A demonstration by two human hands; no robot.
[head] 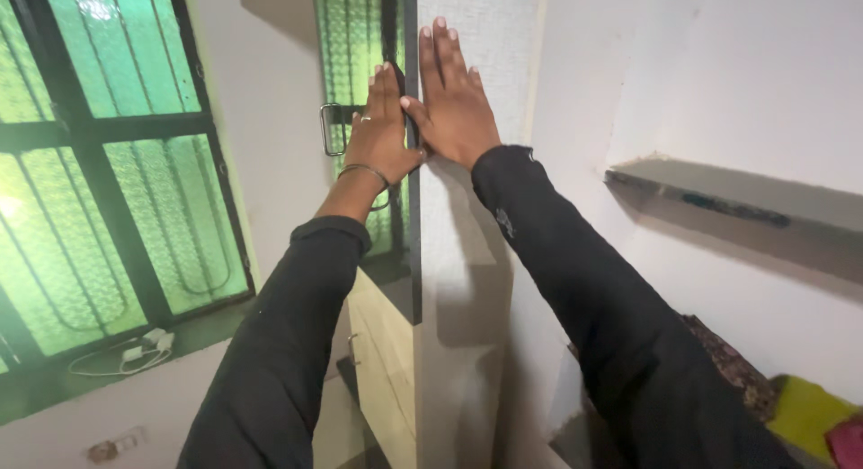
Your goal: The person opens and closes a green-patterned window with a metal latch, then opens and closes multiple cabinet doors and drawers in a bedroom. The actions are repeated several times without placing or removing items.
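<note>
— Where are the hands?
— Both lie flat on the tall white cabinet door [467, 253], at its dark front edge. Left hand [381, 132] fingers together; right hand [454, 105] spread, palm pressed on.
— Gripping anything?
— No. A metal handle [329, 129] sits just beside the left.

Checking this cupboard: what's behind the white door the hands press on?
Both hands, left and right, lie flat at the white door edge. Only wooden drawers show below; the door hides the rest.
</note>
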